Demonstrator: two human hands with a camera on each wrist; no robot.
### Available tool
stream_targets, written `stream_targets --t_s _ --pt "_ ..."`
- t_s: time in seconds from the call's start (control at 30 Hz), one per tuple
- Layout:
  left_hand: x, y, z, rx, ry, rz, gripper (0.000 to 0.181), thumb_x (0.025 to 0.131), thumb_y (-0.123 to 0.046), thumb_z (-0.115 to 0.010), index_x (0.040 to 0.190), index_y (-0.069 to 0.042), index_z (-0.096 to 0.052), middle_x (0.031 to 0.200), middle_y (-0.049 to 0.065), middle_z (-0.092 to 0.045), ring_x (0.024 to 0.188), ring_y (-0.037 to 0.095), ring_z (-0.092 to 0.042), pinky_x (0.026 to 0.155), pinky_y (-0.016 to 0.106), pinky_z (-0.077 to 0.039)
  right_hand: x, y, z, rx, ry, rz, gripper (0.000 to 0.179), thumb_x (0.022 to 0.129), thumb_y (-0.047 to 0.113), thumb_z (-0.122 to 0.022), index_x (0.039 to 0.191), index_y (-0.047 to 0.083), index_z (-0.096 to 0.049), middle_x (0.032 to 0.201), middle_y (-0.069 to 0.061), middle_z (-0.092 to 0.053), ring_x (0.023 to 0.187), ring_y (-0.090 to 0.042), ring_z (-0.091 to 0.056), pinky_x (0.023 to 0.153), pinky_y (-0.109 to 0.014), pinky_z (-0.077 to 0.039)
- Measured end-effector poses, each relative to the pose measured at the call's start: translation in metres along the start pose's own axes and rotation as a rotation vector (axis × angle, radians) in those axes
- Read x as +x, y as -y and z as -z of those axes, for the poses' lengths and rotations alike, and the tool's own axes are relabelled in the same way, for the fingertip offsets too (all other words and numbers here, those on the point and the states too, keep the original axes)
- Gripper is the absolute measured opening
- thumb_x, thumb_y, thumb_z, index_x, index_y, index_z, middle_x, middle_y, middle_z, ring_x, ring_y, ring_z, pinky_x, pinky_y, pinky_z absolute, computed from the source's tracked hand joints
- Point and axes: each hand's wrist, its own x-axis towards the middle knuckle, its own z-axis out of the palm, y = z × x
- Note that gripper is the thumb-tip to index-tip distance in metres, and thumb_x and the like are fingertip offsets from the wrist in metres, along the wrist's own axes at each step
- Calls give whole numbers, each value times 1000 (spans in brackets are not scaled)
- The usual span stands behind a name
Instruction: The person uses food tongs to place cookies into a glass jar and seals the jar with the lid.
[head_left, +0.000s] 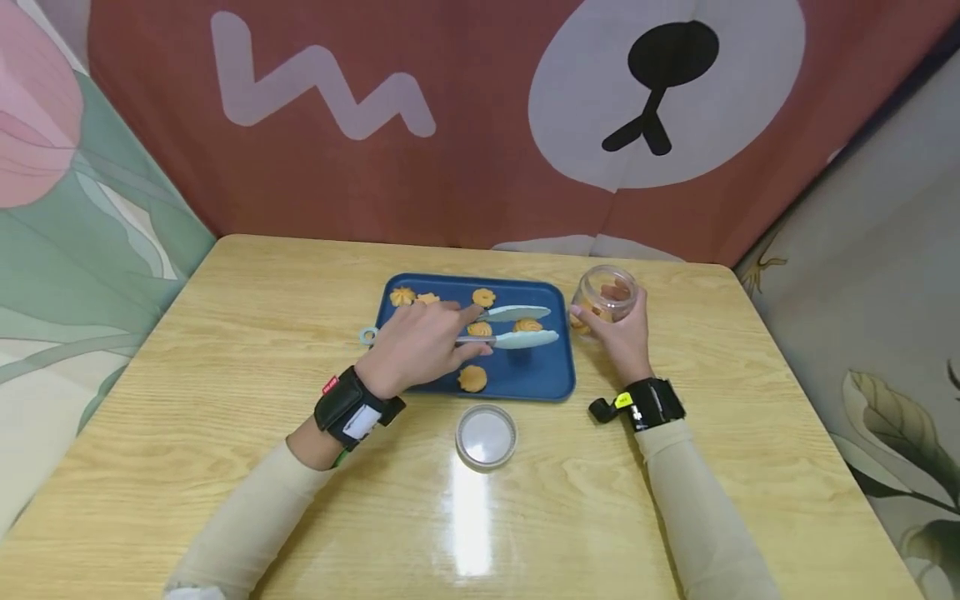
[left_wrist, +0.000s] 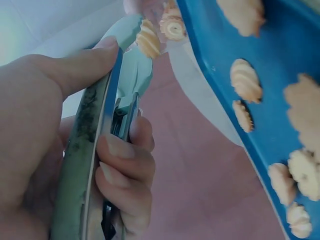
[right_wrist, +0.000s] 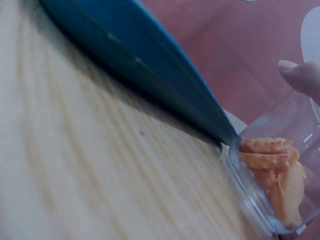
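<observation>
My left hand (head_left: 420,342) grips a pair of tongs (left_wrist: 95,130) with pale green tips, over the blue tray (head_left: 420,279). The tips stand apart. A swirled cookie (head_left: 527,325) shows between them; whether they touch it I cannot tell. Around and under the tongs, several more cookies lie on the tray, such as a round one (head_left: 472,379) near its front edge. At the tray's right side my right hand (head_left: 626,333) holds a clear jar (head_left: 609,287), thumb and fingers around its wall. Inside the jar are several cookies (right_wrist: 267,152). Its mouth is uncovered.
A round silver-rimmed lid (head_left: 486,437) lies on the wooden table (head_left: 300,283) in front of the tray. Behind the table's far edge hangs a reddish-brown cloth (head_left: 480,183) with a bear face.
</observation>
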Motion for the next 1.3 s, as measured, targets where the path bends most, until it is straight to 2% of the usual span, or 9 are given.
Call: stream_targets --t_s 0.13,0.3,0.57,0.83,1.0,1.13,1.3 --pt "10 -5 4 11 -11 -14 54 86 -54 -59 121 -13 -60 63 -3 -48 41 10 -41 33 27 -29 -2 -3 0 1 1 -5 88 70 30 -83 138 13 -30 128 -12 -44 112 -20 -46 97 -42 -38" --pt "29 -10 10 2 5 8 56 87 -56 -57 123 -13 -59 64 -2 -47 41 12 -41 34 27 -28 0 -1 0 40 -9 4 85 71 24 -83 137 10 -31 127 -15 -44 111 -20 -46 95 -39 -40" --pt "64 -16 10 20 48 10 57 89 -59 -51 127 -16 -56 70 -1 -50 45 11 -43 37 26 -32 1 4 1 29 -5 -16 87 70 27 -84 137 9 -31 130 -15 -44 113 -20 -43 100 -41 -32" --pt "88 -27 7 35 65 10 60 88 -60 -52 130 -17 -55 65 -2 -48 50 10 -43 40 25 -32 -3 21 2 91 32 16 86 72 17 -83 139 13 -29 141 -18 -32 114 -21 -39 97 -43 -34" --pt "100 -32 2 60 42 3 59 88 -59 -51 129 -17 -55 65 -3 -49 51 10 -44 41 25 -35 2 11 3 110 26 35 86 72 15 -82 139 19 -29 138 -13 -37 116 -19 -41 99 -41 -31" --pt "108 -35 -7 93 34 8 57 90 -59 -49 129 -17 -56 61 -3 -48 48 10 -44 41 25 -34 2 3 3 93 19 15 88 71 22 -83 139 23 -28 133 -7 -42 118 -17 -42 101 -40 -31" --pt "114 -39 -14 84 39 5 55 91 -57 -50 128 -16 -56 59 -3 -46 48 10 -44 41 24 -32 -5 13 1 83 35 -7 86 73 23 -82 139 18 -27 127 -9 -45 115 -19 -44 97 -40 -35"
